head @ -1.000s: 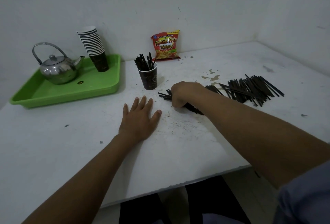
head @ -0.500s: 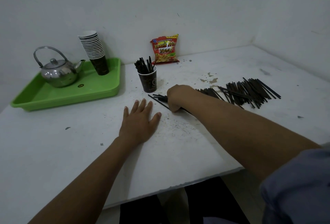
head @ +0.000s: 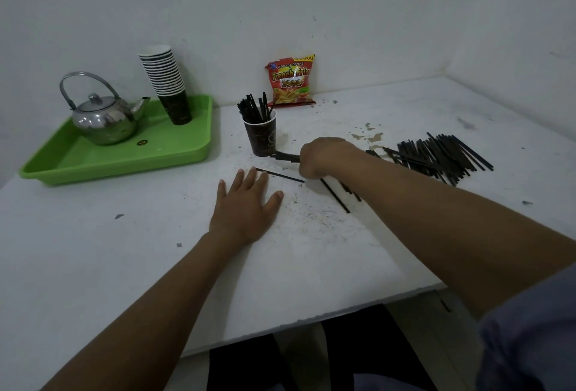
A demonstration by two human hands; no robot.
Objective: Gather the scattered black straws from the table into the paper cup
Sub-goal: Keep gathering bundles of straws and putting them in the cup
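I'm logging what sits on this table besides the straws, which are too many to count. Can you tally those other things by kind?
Kettle: 1
Green tray: 1
Stack of paper cups: 1
Paper cup holding straws: 1
Snack bag: 1
Total: 5

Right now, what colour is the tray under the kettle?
Bright green. The tray shows best in the head view, holding the kettle.
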